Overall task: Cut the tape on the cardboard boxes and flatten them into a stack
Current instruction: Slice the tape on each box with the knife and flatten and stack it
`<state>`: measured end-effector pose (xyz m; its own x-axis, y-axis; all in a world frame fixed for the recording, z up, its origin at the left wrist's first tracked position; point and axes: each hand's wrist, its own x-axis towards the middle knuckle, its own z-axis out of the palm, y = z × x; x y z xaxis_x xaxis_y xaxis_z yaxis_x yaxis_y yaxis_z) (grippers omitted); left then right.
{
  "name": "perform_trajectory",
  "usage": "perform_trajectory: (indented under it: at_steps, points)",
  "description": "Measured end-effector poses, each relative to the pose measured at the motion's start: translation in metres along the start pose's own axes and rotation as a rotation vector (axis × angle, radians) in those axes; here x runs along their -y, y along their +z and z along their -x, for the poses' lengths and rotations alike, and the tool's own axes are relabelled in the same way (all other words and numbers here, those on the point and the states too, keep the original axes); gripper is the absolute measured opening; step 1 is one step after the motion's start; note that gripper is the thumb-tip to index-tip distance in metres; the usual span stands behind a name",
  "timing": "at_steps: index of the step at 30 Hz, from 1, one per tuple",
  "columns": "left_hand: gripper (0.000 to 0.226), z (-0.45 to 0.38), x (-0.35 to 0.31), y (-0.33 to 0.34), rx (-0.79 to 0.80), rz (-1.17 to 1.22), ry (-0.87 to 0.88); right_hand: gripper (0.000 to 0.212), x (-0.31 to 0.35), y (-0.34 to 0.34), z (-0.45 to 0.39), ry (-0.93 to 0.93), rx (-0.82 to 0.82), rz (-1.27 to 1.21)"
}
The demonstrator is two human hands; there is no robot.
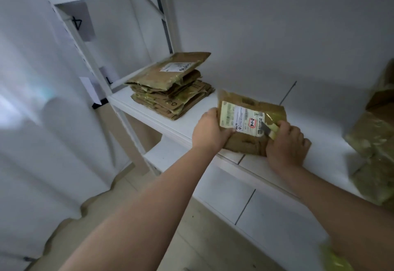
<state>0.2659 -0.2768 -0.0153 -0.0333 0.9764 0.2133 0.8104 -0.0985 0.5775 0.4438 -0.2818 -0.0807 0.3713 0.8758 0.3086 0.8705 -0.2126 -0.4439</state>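
The labelled cardboard box [251,121] sits on the white shelf [191,126], flattened stack [170,91] at ten o'clock. Left hand [210,131] grips its edge; right hand [285,145] holds the utility knife [267,130]. Best keep the blade shallow, cutting away from the steadying fingers.

head view, down onto shelf [185,121]

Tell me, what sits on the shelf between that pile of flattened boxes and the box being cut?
Nothing: in the head view, only bare white shelf separates the flattened stack from the box.
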Motion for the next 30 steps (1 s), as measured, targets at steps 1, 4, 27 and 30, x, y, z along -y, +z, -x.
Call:
perform_trajectory:
  at_steps: [1,4,27,30]
  points:
    - [0.059,-0.006,-0.005,-0.008,-0.054,-0.023,0.087,0.041,0.01,-0.002,-0.005,0.046,-0.014,-0.09]
    - [0.077,-0.029,-0.013,-0.034,-0.125,0.013,0.214,0.042,0.047,-0.009,-0.025,0.063,-0.053,-0.256]
    - [0.058,-0.262,0.217,-0.185,-0.154,0.057,0.154,0.036,0.34,0.056,-0.106,-0.15,-0.019,-0.437]
    - [0.056,-0.276,0.23,-0.17,-0.068,0.053,0.146,0.032,0.336,0.074,-0.114,-0.134,0.032,-0.347]
